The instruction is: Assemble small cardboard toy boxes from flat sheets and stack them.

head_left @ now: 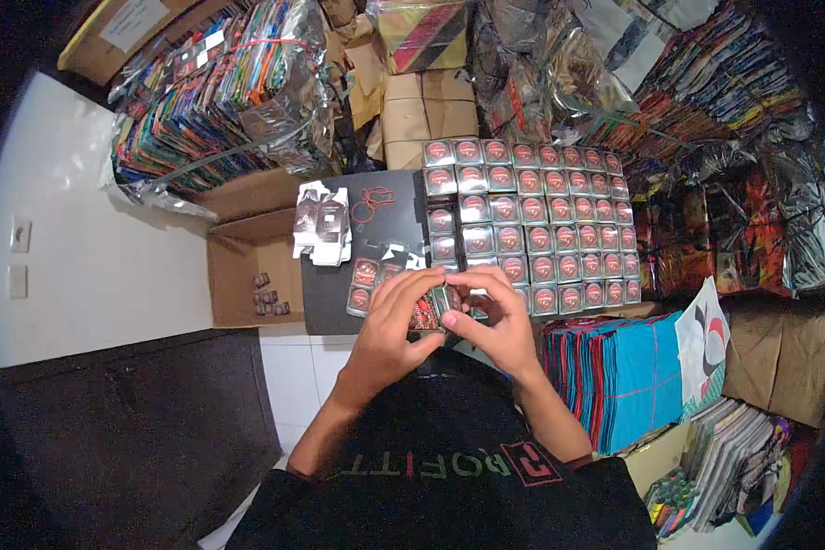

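Note:
Near the front edge of a dark table (324, 298), both my hands are closed round one small box (426, 314) with a red, dark and green patterned face. My left hand (390, 321) wraps its left side, the fingers over the top. My right hand (497, 316) pinches its right edge between thumb and fingers. The fingers hide much of it. Just beyond my left hand lie some flat dark packs with red round emblems (364, 272). Rows of small square packs (541, 240), each with a red round emblem, cover the table's right part.
White-and-black folded cartons (323, 225) and red rubber bands (373, 203) lie at the table's left. A cardboard box (234, 275) there holds several small packs (268, 300). Wrapped bundles (220, 92) rise at the back left; a blue-and-red stack (628, 376) stands at right.

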A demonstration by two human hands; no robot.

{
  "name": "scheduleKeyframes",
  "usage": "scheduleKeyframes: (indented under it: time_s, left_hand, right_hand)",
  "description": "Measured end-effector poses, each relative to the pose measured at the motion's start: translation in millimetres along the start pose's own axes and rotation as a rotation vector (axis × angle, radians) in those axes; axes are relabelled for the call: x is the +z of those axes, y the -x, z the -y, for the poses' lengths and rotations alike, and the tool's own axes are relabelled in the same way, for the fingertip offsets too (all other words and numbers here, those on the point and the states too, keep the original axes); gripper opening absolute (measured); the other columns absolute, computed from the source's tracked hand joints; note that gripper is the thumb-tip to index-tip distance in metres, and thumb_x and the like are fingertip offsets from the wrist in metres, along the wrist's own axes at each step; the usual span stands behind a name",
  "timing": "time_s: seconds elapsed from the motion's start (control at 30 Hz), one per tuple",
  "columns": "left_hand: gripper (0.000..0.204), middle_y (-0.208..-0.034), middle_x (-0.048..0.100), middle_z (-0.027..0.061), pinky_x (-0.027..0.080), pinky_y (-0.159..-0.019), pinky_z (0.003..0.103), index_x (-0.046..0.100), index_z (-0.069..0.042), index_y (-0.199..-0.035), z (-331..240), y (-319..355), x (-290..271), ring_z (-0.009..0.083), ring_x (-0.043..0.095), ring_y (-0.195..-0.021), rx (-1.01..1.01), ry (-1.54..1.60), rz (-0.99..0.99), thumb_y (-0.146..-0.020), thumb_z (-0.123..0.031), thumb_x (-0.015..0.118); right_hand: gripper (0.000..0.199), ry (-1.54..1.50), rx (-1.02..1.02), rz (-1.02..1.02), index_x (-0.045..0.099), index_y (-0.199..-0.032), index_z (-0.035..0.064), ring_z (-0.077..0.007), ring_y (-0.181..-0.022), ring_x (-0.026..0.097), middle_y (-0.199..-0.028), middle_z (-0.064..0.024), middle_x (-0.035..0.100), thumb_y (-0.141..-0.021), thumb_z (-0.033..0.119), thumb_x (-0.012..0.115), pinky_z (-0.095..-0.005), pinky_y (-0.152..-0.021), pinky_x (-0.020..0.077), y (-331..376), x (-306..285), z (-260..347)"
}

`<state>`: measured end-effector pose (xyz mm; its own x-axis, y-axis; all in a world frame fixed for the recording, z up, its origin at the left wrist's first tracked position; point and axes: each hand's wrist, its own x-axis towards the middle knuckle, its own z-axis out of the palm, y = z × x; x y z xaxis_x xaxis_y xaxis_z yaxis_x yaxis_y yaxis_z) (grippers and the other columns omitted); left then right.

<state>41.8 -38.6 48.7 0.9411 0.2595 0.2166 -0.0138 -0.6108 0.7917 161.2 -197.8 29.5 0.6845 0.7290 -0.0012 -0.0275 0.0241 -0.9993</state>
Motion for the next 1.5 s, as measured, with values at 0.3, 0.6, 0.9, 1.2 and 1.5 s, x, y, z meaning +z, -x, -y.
scheduleKeyframes:
  time_s: [0.3, 0.6, 0.9, 1.2, 1.5]
  left_hand:
    - [0.078, -0.147, 0.057, 0.0135, 0.039, -0.113, 0.047, 0.053, -0.003, -0.141, -3, -7, -2, 0.0354, 0.054, -0.133, 0.037, -0.024, 0.013, -0.07, -0.007, 0.085]
    - [0.101, -0.156, 0.048, 0.0199, 0.039, -0.116, 0.043, 0.031, -0.004, -0.161, -7, -14, -22, 0.0383, 0.05, -0.139, -0.058, 0.147, 0.197, -0.075, -0.009, 0.085]
    - [0.1, -0.149, 0.049, 0.0147, 0.049, -0.106, 0.044, 0.047, -0.012, -0.153, 2, -14, -40, 0.0311, 0.054, -0.131, -0.297, 0.288, 0.321, -0.066, -0.023, 0.096]
    - [0.103, -0.141, 0.053, 0.0069, 0.048, -0.112, 0.048, 0.055, -0.009, -0.14, 29, -2, -19, 0.0244, 0.053, -0.134, -0.314, 0.564, 0.219, -0.051, -0.024, 0.105]
    - [0.091, -0.141, 0.054, 0.01, 0.048, -0.112, 0.048, 0.056, -0.006, -0.134, 23, 3, -4, 0.0244, 0.054, -0.133, -0.285, 0.726, 0.092, -0.056, -0.016, 0.103]
  right_hand:
    - [0.054, 0.296, -0.274, 0.014, 0.066, -0.134, 0.0028, -0.0212, -0.113, 0.059, -0.125, -0.0121, 0.06, -0.084, 0.013, 0.083, -0.0346, -0.098, 0.0486, 5, -5, -9]
    - [0.058, 0.401, -0.234, 0.105, 0.059, -0.146, 0.0067, -0.0318, -0.12, 0.057, -0.131, -0.0165, 0.06, -0.091, 0.021, 0.072, -0.04, -0.106, 0.0429, 0, -9, -1]
    - [0.075, 0.118, -0.141, 0.196, 0.053, -0.142, 0.0034, -0.0277, -0.127, 0.057, -0.137, -0.0148, 0.059, -0.082, 0.035, 0.086, -0.0395, -0.106, 0.0455, 7, -20, -17]
    - [0.093, 0.093, -0.032, 0.258, 0.047, -0.147, 0.0028, -0.0258, -0.138, 0.048, -0.147, -0.0135, 0.051, -0.07, 0.027, 0.094, -0.0395, -0.116, 0.0368, 8, -14, -8]
    - [0.084, -0.019, -0.095, 0.229, 0.05, -0.143, 0.0013, -0.0267, -0.138, 0.048, -0.143, -0.0144, 0.051, -0.071, 0.018, 0.091, -0.0412, -0.117, 0.0356, 6, -17, -15]
